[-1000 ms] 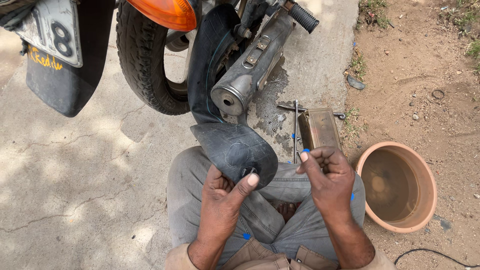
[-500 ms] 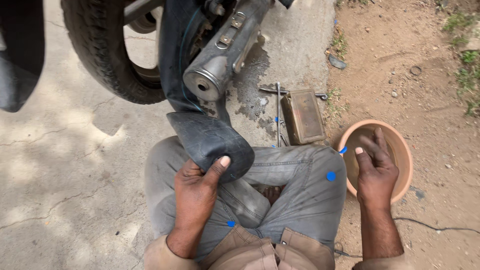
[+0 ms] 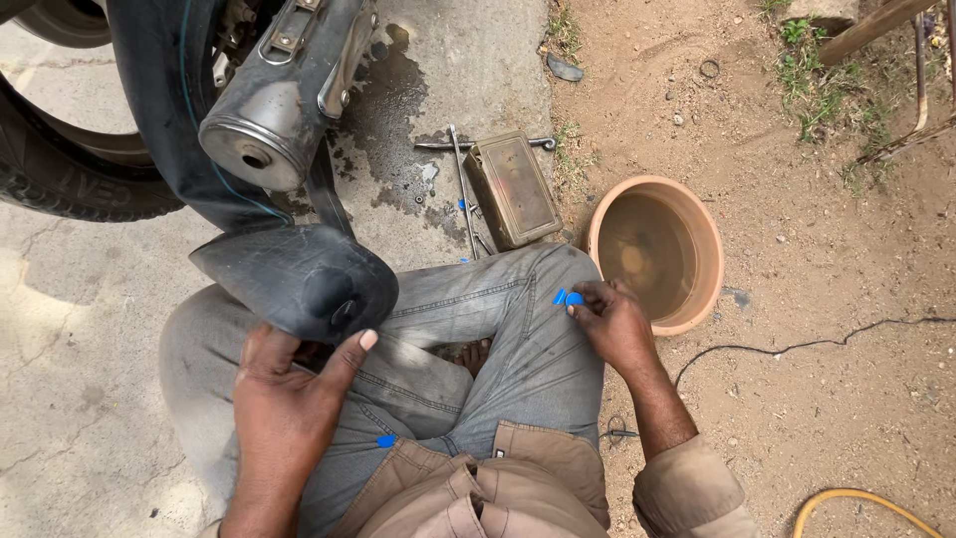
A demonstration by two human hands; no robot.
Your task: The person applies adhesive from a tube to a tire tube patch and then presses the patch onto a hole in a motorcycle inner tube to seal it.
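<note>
Seated cross-legged on the concrete ground, the person's left hand (image 3: 284, 403) still grips a black rubber inner tube (image 3: 299, 279) against the knee, while the right hand (image 3: 609, 321), back from the terracotta water bowl (image 3: 697, 239), pinches small blue plastic bits (image 3: 570, 297).

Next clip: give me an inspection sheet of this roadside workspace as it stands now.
Surface: cracked concrete slab with a dark wet stain, bare dirt to its right.
Job's things: black rubber inner tube folded on the lap; small blue piece at the fingertips.
Clutter: rusty rectangular metal tin; thin metal rods; terracotta bowl of murky water.
Grippers: left hand grips the tube's fold; right hand pinches the blue piece on the knee.
Cables: thin black cable on dirt; yellow hose at the corner.
Surroundings: motorcycle tyre, grey exhaust silencer, grass tufts.
</note>
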